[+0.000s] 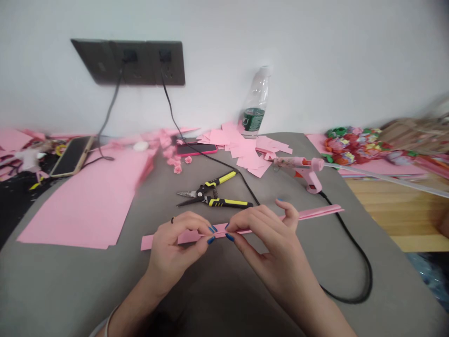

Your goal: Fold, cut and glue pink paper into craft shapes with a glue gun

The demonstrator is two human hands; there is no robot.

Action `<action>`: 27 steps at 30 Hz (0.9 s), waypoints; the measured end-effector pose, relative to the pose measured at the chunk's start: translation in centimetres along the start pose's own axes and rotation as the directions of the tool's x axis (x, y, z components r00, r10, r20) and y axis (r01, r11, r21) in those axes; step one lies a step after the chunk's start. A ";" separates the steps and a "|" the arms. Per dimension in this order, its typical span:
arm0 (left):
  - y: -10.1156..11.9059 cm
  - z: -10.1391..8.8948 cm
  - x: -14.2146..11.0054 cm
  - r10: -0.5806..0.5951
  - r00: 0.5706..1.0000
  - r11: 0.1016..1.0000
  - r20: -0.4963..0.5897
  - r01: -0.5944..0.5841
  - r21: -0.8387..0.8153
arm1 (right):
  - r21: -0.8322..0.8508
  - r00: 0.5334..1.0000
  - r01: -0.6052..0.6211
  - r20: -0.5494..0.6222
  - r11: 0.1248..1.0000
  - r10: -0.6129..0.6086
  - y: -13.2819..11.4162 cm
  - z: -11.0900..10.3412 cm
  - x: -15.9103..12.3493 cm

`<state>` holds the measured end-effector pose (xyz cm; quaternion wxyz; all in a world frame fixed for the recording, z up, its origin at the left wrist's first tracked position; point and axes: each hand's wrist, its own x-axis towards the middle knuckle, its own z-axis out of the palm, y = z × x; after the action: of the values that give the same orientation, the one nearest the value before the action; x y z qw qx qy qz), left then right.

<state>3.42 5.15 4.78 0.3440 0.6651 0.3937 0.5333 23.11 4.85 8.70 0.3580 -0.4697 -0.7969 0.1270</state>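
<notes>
A long, narrow strip of folded pink paper [315,213] stretches across the front of the grey table, its left end flat and wider. Near the strip's middle, my left hand [182,243] pinches its edge between thumb and fingertips. Close beside it, my right hand [266,238] pinches the same strip, the two sets of fingertips almost meeting. Part of the paper is hidden behind my fingers. Just beyond my hands lie shears [201,193] with black and yellow handles, their blades apart and pointing left.
Pink paper sheets [84,196] lie at the left near a phone [72,156]. Behind are small pink squares [224,136], another phone [196,149] and a bottle [255,105]. A pink glue gun [305,169] trails a black cord [368,276] at the right, near colourful paper flowers [354,144].
</notes>
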 end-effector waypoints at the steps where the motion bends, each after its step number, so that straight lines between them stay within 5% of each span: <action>1: 0.0 0.0 0.0 0.001 1.000 1.000 0.002 -0.001 0.000 | -0.002 1.000 -0.001 -0.003 1.000 0.001 0.0 0.0 0.0; 27: 1.2 -0.2 0.2 0.013 1.000 1.000 0.013 -0.013 0.016 | 0.001 0.993 0.007 -0.116 1.000 -0.006 -0.5 0.4 -0.5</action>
<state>3.48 4.79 5.96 0.3376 0.6739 0.3916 0.5278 22.68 4.22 8.48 0.4043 -0.4734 -0.7763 0.0989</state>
